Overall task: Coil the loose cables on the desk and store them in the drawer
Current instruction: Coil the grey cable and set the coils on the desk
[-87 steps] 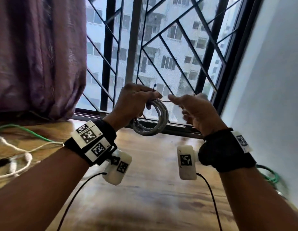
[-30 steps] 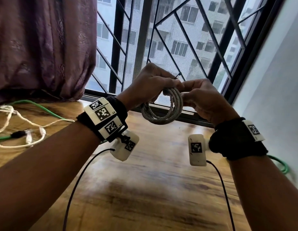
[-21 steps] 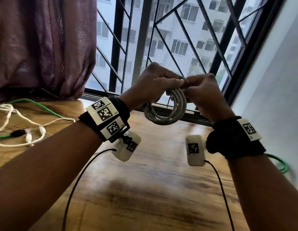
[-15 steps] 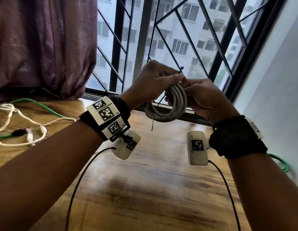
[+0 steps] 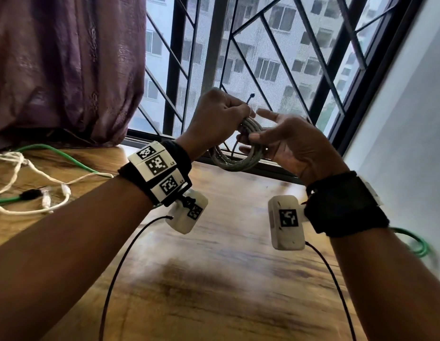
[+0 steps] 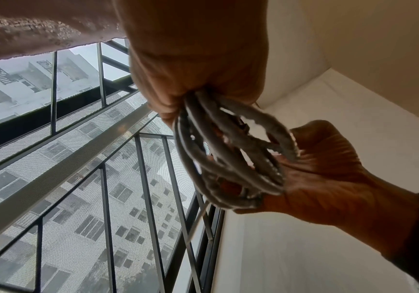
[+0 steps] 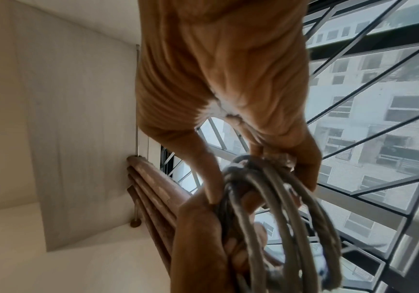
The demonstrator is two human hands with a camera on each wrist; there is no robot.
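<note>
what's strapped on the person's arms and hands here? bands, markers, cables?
Bare forearms, no sleeves. Left hand: black wristband bearing white square-code tags. Right hand: black wristband. A white camera pod with a code tag and thin black cable hangs under each wrist.

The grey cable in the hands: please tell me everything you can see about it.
The grey cable is wound into a small round coil of several loops, held in the air above the wooden desk, in front of the window. Its jacket looks dull and a little worn. The left hand grips the top of the coil in a closed fist. The right hand touches the coil's right side, thumb across the loops and forefinger stretched out. A thin dark tie or cable end sticks up above the left fist; which one it is, I cannot tell.
</note>
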